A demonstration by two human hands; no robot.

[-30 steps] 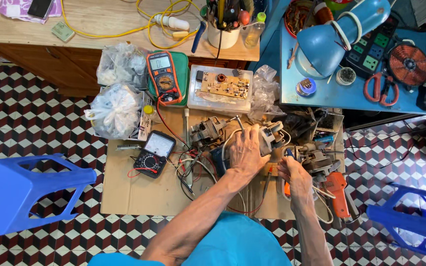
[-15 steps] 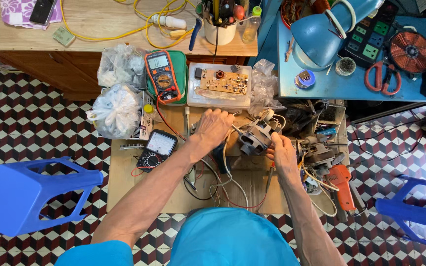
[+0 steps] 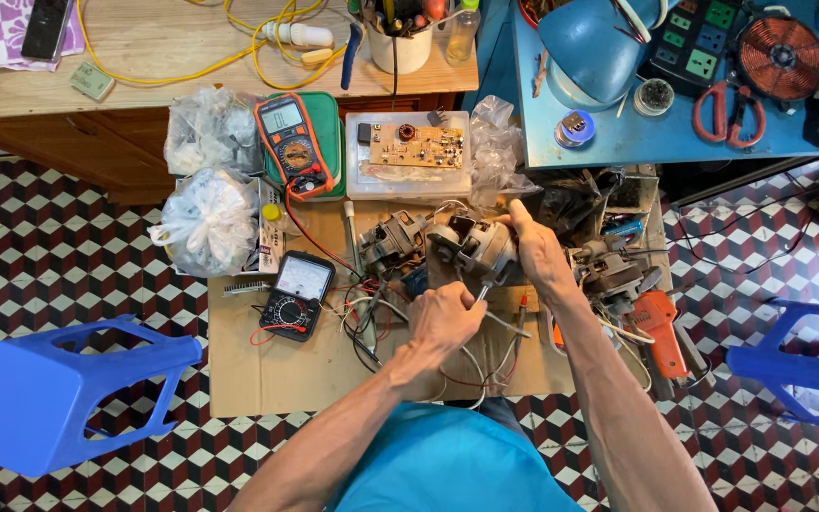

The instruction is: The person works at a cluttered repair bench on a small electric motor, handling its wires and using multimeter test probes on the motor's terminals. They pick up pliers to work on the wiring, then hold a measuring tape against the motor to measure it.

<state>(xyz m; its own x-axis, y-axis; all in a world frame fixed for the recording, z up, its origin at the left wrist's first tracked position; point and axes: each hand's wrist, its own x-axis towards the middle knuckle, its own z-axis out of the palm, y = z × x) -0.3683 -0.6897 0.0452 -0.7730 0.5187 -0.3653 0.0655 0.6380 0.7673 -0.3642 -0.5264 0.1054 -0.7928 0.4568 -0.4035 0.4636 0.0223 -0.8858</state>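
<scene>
Grey motor on cardboard, hand-held

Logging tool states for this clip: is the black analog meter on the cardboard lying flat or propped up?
Lying flat: the black analog meter rests face-up on the brown cardboard sheet, dial showing.

left hand: tool mostly hidden, only thin shaft shows | motor: right side covered by right hand | stool: cut by right edge | phone: cut by top edge
</scene>
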